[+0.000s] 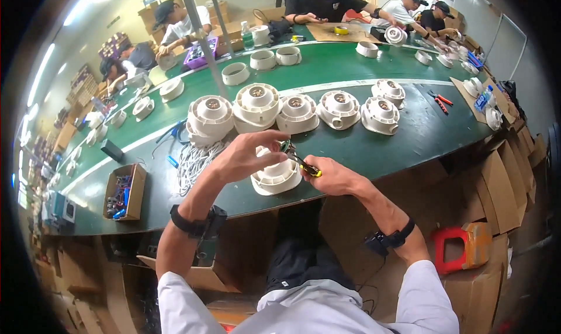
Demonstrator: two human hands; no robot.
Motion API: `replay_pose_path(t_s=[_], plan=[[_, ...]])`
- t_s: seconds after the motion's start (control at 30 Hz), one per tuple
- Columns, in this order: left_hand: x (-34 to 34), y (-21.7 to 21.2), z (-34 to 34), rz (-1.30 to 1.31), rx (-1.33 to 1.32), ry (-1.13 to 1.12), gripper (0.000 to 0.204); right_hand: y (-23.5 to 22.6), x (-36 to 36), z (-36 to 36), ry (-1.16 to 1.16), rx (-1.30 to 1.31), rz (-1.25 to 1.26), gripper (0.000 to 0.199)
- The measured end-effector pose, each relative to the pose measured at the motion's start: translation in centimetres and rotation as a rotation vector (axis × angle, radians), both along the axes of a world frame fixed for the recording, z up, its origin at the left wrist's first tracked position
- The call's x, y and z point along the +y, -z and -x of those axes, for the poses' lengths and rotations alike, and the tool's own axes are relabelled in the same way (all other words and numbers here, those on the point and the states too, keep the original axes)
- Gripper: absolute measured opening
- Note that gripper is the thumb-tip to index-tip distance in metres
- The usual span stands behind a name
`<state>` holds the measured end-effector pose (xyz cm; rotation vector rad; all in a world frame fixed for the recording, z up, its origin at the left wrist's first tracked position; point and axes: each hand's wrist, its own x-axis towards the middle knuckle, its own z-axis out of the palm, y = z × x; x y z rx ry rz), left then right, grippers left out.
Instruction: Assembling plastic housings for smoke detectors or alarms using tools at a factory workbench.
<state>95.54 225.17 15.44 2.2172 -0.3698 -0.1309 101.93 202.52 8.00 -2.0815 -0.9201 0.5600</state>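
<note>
My left hand [245,156] pinches a small green part [286,146], perhaps a circuit board, between thumb and fingers. Gripped in my right hand [334,176] is a hand tool with yellow and black handles [311,169], which looks like pliers; its dark jaws reach up to the green part. Directly beneath both hands, a white round plastic housing [274,185] sits on the green table, its top partly hidden by my left hand. Just beyond stand several more white housings, among them one [257,103] with copper-coloured parts in its centre.
Left of my hands lie a bundle of white cables [196,164] and a cardboard box of small parts [126,192]. Red-handled pliers [441,102] rest at the right. White rings [235,74] stand on the green conveyor [327,59]. Several people work across it.
</note>
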Motion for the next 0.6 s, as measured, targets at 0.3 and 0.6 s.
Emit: replay_pose_path(t_s=[0.3,0.6], plan=[[3.5,1.2,-1.4,0.385,-0.014,-0.337,0.039,2.0,-2.7,-2.9,0.159,-0.053,-0.11,0.018],[-2.3,11.6,-0.9,-0.368,-0.724,-0.42,0.041,5.7,-8.4,-6.9,0.516,0.241,-0.499,0.012]])
